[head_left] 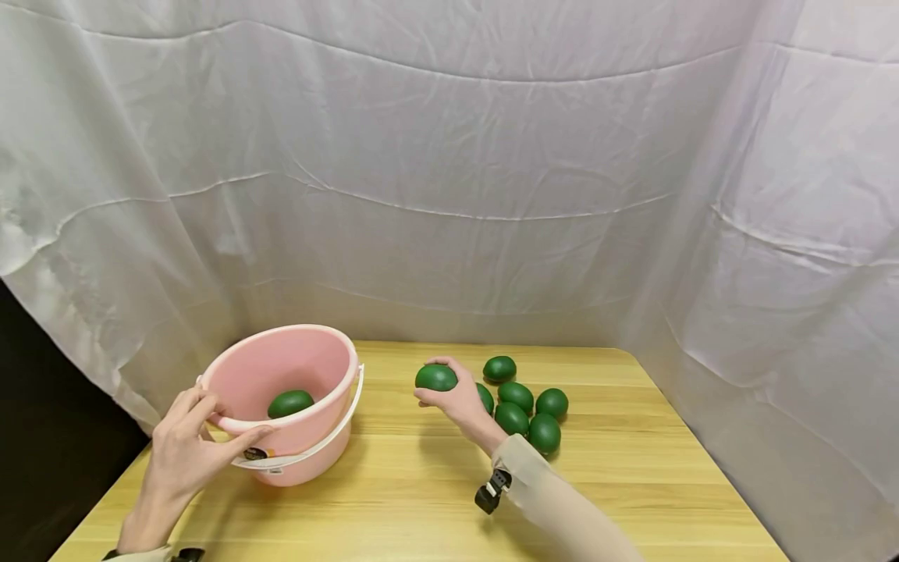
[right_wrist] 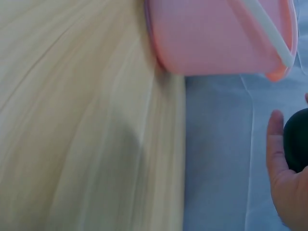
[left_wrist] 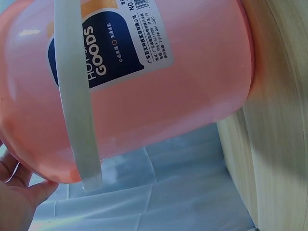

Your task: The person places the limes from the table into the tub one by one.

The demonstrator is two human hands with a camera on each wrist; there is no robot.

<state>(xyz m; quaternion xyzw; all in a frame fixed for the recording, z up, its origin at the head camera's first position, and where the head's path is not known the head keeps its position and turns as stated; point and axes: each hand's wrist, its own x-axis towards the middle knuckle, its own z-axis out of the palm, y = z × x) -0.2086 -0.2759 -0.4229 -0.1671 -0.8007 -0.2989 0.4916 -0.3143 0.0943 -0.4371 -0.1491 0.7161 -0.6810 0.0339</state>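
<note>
A pink bucket point(head_left: 309, 445) with a white handle point(head_left: 357, 394) stands on the left of the table. My left hand point(head_left: 184, 441) grips its near-left rim, thumb along the outside and fingers over the edge. One smooth dark green oval fruit point(head_left: 291, 403) lies inside the bucket. To the right of the bucket, my right hand point(head_left: 460, 398) holds another green oval fruit point(head_left: 435, 378) between thumb and fingers, raised above the tabletop. In the right wrist view, that fruit point(right_wrist: 297, 139) shows only in part, against the thumb.
Several more green fruits point(head_left: 511, 418) lie grouped on the wooden table point(head_left: 632, 468), just right of my right hand. Pale cloth point(head_left: 449, 257) hangs behind the table and along its right side. A printed label point(left_wrist: 120, 43) is on the bucket's side.
</note>
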